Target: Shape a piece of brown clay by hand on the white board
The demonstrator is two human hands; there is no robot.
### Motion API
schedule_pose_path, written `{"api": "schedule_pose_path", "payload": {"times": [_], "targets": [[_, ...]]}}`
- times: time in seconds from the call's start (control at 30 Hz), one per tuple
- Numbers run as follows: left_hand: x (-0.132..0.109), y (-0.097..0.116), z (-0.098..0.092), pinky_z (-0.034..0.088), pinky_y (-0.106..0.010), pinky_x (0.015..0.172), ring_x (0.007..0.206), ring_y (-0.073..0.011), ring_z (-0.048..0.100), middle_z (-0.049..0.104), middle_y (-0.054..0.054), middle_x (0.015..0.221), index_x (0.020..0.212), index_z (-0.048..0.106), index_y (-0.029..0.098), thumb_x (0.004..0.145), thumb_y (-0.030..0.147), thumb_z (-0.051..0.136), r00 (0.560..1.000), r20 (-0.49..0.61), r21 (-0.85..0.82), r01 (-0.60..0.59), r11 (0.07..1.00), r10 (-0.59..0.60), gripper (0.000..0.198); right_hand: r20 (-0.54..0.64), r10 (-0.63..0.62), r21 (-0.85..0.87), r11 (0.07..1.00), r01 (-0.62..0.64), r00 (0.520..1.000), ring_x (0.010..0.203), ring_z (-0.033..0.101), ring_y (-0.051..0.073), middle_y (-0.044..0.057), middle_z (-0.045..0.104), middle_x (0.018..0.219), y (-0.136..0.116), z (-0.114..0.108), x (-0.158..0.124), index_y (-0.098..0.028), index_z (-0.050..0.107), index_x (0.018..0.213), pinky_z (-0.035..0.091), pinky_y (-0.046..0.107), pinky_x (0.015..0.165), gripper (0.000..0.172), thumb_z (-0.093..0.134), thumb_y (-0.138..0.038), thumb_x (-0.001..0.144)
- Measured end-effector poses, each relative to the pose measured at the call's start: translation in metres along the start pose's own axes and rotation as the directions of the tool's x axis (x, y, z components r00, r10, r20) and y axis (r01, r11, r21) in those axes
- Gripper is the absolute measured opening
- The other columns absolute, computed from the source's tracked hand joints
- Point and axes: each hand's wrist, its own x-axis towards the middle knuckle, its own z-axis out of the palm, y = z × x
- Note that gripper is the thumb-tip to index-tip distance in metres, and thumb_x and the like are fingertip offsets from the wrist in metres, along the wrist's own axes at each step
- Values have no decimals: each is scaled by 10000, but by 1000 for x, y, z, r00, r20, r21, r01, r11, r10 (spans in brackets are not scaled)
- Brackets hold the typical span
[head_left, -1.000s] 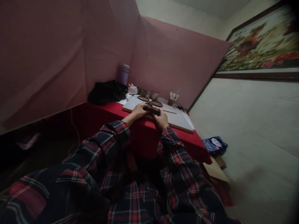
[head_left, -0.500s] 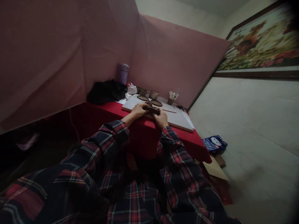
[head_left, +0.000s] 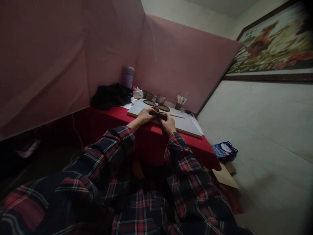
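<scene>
My left hand (head_left: 145, 115) and my right hand (head_left: 169, 124) are both closed on a flat brown piece of clay (head_left: 160, 115), held between them just above the near edge of a white board (head_left: 188, 125). The board lies on a table with a red cloth (head_left: 114, 113). Two round brown clay discs (head_left: 163, 108) lie on the board just behind my hands, and a thin wooden stick (head_left: 177, 116) lies to their right. My sleeves are red and dark plaid.
At the back of the table stand a black bag (head_left: 111, 95), a lilac bottle (head_left: 128, 77), small cups (head_left: 160, 99) and a cup of tools (head_left: 180, 100). Pink panels wall the table's left and back. On the floor to the right lie a blue packet (head_left: 224, 150) and cardboard (head_left: 226, 178).
None beyond a slight upward drift of the view; both hands stay on the clay piece.
</scene>
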Motion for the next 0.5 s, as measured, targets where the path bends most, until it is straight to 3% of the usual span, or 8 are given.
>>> {"api": "schedule_pose_path", "payload": {"times": [0.5], "targets": [[2,-2,1,486,-271,781,823,-167,622,706,-31,890,927,725,143,693,138,621,1000,-13,38,13,999,-12,256,4,15,0,1000,-15,1000,945,628,216,47,689,987,-2,0,-1,-216,608,992,481,369,899,240,575,-220,754]]}}
